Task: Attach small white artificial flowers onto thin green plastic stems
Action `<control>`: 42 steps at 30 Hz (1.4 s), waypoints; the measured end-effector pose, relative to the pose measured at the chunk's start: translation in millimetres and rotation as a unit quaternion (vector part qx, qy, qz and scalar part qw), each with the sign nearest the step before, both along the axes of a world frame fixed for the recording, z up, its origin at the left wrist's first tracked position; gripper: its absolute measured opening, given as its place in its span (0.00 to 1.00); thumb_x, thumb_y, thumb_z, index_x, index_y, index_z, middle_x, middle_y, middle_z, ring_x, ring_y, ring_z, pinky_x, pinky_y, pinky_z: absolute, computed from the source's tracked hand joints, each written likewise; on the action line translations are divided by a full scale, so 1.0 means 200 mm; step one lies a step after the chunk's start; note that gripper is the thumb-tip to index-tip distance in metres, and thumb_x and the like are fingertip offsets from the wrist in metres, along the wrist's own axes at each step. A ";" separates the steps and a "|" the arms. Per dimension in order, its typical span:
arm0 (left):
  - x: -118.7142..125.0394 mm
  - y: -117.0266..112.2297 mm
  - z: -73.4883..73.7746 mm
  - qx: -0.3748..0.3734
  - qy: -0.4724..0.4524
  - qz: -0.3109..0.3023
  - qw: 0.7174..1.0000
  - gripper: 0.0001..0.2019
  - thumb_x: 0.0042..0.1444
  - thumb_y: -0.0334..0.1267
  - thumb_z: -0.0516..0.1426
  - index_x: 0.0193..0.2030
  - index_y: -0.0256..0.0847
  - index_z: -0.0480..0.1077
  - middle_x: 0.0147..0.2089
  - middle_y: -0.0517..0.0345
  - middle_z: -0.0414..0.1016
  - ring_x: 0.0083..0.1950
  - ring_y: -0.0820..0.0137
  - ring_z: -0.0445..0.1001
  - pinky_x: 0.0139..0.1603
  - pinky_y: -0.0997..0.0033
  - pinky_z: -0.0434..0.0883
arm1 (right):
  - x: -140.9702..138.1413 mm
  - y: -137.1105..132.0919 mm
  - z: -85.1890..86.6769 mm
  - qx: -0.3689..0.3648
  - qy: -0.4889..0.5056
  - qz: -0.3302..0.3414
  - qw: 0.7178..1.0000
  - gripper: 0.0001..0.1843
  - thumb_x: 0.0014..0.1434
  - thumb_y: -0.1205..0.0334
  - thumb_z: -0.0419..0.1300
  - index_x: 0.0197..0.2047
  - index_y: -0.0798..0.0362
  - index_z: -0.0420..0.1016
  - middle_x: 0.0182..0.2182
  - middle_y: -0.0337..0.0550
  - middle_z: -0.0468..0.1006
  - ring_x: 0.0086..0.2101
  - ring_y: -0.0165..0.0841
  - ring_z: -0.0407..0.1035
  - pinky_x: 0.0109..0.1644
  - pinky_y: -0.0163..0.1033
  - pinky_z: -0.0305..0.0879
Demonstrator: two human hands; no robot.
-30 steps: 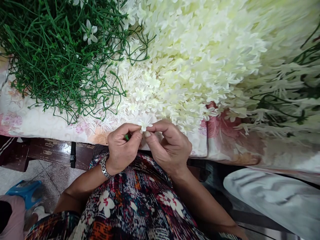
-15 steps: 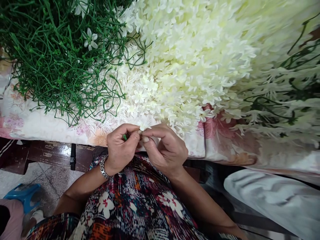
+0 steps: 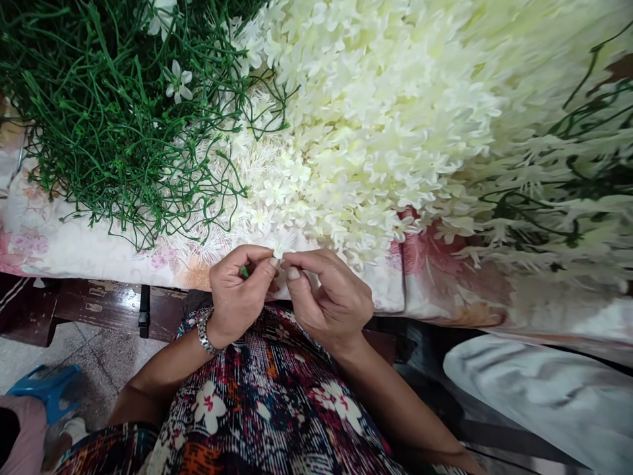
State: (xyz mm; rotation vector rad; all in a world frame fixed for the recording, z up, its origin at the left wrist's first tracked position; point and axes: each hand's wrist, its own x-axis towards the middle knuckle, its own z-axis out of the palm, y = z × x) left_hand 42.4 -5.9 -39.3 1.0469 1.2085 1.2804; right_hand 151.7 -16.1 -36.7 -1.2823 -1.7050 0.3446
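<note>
In the head view, your left hand [image 3: 241, 288] has its thumb and index finger closed on a small white flower [image 3: 281, 247], and a bit of green shows inside the curl of those fingers. Your right hand [image 3: 336, 298] sits just beside it, index fingertip at the flower's base and thumb a little lower, slightly apart from it; whether these fingers grip anything, you cannot tell. The flower is between your two hands, at the near edge of the flower-patterned tabletop [image 3: 84, 245]. Beyond your left hand lies a tangle of green stems [image 3: 123, 145], with a white blossom [image 3: 178, 82] on it. A large heap of pale petals [image 3: 386, 119] spreads beyond both hands and to the right. A metal watch [image 3: 204, 333] circles your left wrist, and a blue stool [image 3: 54, 390] stands at lower left.
</note>
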 end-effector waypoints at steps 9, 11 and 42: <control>0.01 0.00 0.00 0.011 0.061 0.014 0.998 0.01 0.46 0.30 0.56 0.26 0.36 0.68 0.19 0.66 0.65 0.19 0.83 0.62 0.20 0.85 0.62 | 0.00 -0.02 0.00 -0.017 0.015 0.008 1.000 0.14 0.46 0.75 0.55 0.39 0.56 0.68 0.27 0.41 0.72 0.28 0.26 0.65 0.31 0.33 0.64; 0.00 -0.01 0.01 0.011 0.071 0.013 0.997 0.01 0.46 0.30 0.56 0.26 0.36 0.68 0.19 0.65 0.66 0.19 0.83 0.62 0.20 0.85 0.62 | 0.00 -0.02 0.00 -0.017 0.016 0.004 1.000 0.14 0.46 0.75 0.55 0.38 0.55 0.67 0.27 0.40 0.72 0.28 0.26 0.65 0.31 0.33 0.64; 0.00 0.00 0.01 0.037 0.110 0.003 0.993 0.02 0.46 0.28 0.55 0.26 0.37 0.67 0.20 0.66 0.65 0.20 0.84 0.60 0.20 0.86 0.60 | -0.02 -0.03 0.00 -0.115 0.141 0.027 0.983 0.11 0.48 0.73 0.54 0.36 0.54 0.66 0.28 0.38 0.68 0.30 0.27 0.63 0.34 0.36 0.61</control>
